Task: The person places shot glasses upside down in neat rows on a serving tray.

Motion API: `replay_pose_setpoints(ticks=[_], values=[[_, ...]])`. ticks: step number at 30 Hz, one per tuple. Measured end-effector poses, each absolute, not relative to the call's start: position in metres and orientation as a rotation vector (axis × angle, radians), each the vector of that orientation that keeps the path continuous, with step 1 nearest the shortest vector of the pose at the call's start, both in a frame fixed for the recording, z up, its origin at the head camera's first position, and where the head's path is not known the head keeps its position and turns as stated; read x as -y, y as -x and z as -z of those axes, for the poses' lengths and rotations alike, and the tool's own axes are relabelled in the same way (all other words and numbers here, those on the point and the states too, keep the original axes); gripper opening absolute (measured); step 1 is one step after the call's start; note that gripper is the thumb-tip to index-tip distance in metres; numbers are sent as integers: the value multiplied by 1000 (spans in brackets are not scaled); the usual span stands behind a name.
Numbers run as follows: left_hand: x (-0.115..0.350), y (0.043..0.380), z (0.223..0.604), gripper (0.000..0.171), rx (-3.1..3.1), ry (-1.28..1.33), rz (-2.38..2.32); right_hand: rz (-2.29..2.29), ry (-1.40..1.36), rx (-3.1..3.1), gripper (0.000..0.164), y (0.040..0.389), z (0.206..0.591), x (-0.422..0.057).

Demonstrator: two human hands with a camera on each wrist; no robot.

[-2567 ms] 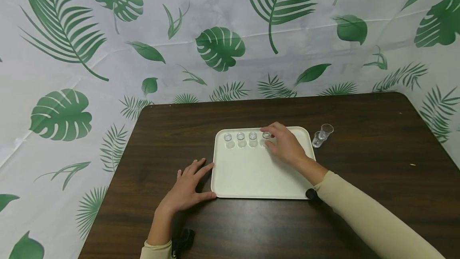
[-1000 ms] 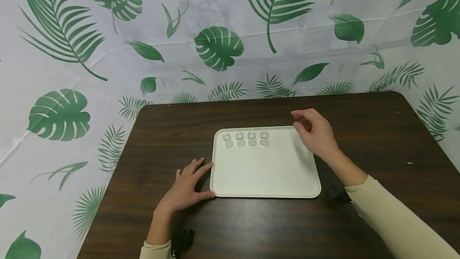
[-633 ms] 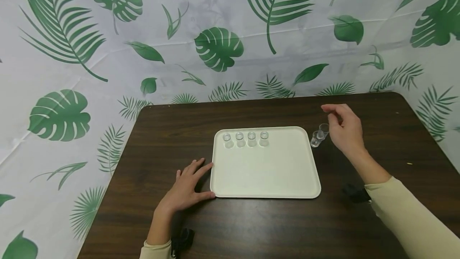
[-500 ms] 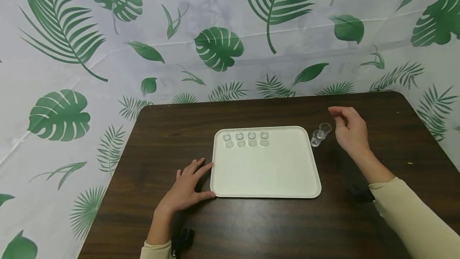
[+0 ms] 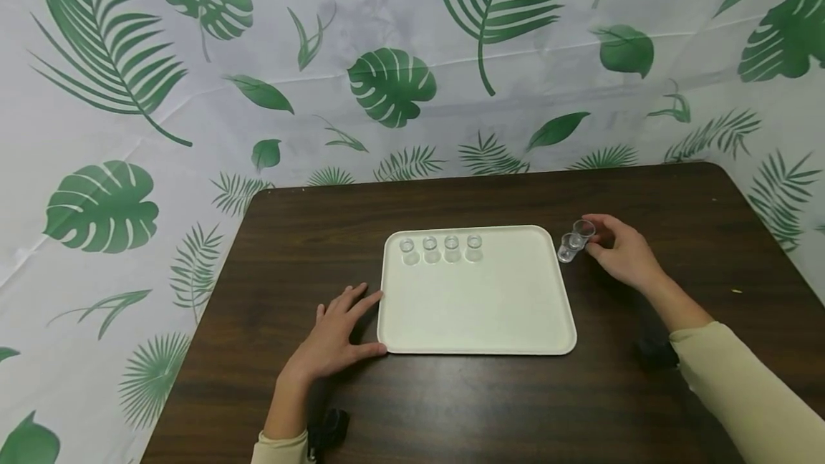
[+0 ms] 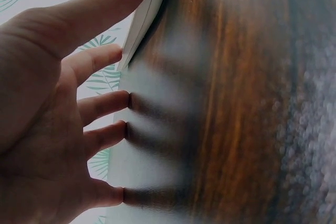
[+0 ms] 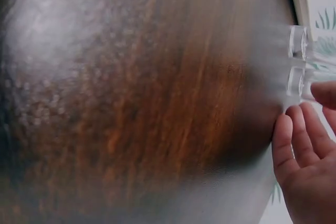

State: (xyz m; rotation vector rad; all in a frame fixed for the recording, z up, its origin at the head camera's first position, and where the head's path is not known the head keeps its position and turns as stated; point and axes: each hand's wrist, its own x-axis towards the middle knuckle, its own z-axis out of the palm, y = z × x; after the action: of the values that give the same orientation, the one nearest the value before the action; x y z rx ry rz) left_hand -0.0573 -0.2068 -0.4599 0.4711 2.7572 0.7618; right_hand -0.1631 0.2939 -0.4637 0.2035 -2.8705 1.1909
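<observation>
Small clear shot glasses (image 5: pixel 452 250) stand in a row along the back of a white tray (image 5: pixel 477 306), their narrower ends seemingly uppermost. Right of the tray, two more shot glasses stand upright on the table, close together. My right hand (image 5: pixel 621 253) has its thumb and index finger on either side of the rear shot glass (image 5: pixel 585 230); the other shot glass (image 5: pixel 566 252) is just in front. In the right wrist view, the thumb (image 7: pixel 324 93) meets the glass's side. My left hand (image 5: pixel 331 342) is spread, its thumb and index fingertip touching the tray's left edge.
The dark wooden table (image 5: pixel 451 407) extends around the tray. A leaf-patterned cloth (image 5: pixel 271 142) hangs behind and to the sides. A small yellowish scrap (image 5: pixel 736 291) lies on the table at the right.
My right hand let go of the last glass in the tray's row, moved right past the tray's edge, then came down to the rear shot glass. The left hand stayed still.
</observation>
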Motion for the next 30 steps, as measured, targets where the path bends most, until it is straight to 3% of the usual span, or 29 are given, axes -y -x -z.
replay_pose_setpoints(ticks=[30], values=[[206,54,462,87,-2772,-477,-784,-1094,-245,2923,34,166,472,-295]])
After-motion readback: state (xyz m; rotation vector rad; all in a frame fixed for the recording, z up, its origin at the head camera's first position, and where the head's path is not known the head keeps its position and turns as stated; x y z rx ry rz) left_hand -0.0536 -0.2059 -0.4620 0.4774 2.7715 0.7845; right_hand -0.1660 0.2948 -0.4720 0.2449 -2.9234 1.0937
